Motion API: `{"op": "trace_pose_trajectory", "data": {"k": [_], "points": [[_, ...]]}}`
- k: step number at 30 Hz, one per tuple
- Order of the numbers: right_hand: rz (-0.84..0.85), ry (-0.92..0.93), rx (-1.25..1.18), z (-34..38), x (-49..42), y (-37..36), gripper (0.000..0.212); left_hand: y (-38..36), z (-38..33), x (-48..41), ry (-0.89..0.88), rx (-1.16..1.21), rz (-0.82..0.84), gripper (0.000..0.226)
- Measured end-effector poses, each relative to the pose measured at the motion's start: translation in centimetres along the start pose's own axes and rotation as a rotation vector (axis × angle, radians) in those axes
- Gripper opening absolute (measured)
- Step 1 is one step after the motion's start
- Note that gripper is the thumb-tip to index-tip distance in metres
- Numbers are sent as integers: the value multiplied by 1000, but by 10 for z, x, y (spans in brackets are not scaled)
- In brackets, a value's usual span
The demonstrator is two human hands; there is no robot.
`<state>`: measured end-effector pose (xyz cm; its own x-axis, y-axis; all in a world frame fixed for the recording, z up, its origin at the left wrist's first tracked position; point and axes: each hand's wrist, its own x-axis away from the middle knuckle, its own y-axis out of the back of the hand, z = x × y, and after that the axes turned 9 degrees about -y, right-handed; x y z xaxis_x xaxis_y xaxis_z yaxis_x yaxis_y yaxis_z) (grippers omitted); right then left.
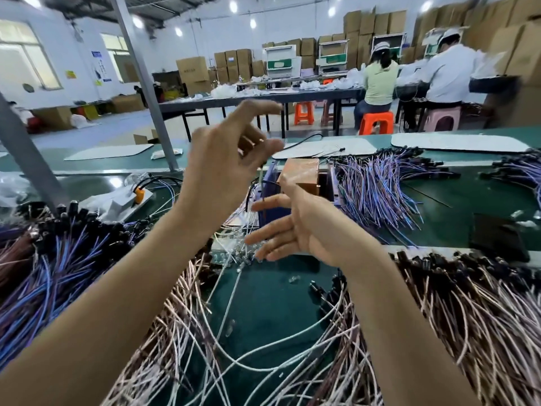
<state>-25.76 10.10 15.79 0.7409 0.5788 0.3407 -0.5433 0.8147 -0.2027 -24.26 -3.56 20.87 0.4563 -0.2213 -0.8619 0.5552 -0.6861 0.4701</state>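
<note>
- Nearest the camera, under both forearms, a heap of pink-white wires (234, 361) lies in loose loops on the green bench top (263, 312)
- Outward of the left forearm, a heap of blue-purple wires (44, 288) with black end caps lies on the same bench
- Outward of the right forearm lies a brown-pink wire heap (468, 303), also with black ends
- Right hand (301, 227): palm turned toward the left hand, fingers straight and spread, holding nothing
- Just below its fingertips, small clear pieces (243, 253) lie scattered on the bench
- Thin wire (263, 197): hangs straight down from the left hand, its lower end crossing in front of the right hand's upper fingers; contact there cannot be told
- Left hand (231, 159): raised above and slightly left of the right hand, index finger stretched forward, thumb and remaining fingers curled in and pinching the top of the thin wire; the pinch point is blurred
- Directly behind the grip stands a blue fixture (272, 200) topped by a brown block (301, 174)
- Right of the fixture, a fanned purple bundle (377, 189) lies on the bench
- Left of the grip sits an orange part (140, 194) on white packaging
- Beyond the fixture, white mats (456, 142) lie flat on the next bench
- Farthest back, two seated persons (380, 80) face a long table (263, 98), with stacked cardboard boxes (366, 24) behind
</note>
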Motion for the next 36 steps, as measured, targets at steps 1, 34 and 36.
{"op": "trace_pose_trajectory", "data": {"k": [1, 34, 36], "points": [[13, 13, -20, -1, -3, -2, 61, -1, -7, -1, 3, 86, -22, 32], [-854, 255, 16, -10, 18, 111, 21, -60, 76, 35, 1210, 1522, -677, 29], [-902, 188, 127, -17, 6, 112, 23, -55, 87, 37, 1192, 1452, -789, 32]]}}
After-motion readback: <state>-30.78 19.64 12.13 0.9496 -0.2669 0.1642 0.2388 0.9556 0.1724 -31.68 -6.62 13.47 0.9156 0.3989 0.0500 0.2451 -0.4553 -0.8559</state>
